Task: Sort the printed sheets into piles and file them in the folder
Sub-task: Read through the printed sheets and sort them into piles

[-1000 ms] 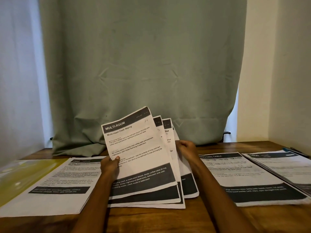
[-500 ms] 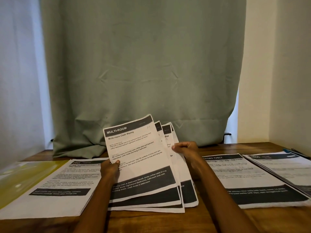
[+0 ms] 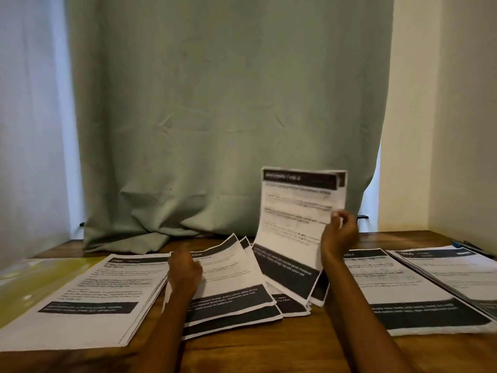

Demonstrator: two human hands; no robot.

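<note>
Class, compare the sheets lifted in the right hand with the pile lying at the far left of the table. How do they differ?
The lifted sheets stand nearly upright, pinched by the right hand; the far-left pile lies flat on the table, untouched. The lifted sheets are blurred and curl at the bottom; the far-left pile is squared and sharper. Both are white printed pages with dark bands at top and bottom.

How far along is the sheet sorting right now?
Partway. Done: three piles lie on the table, left pile, right pile, far-right pile. In hand: right hand lifts sheets; left hand holds the unsorted stack. Left: finishing the stack, then filing; the yellow folder looks unfilled.
</note>
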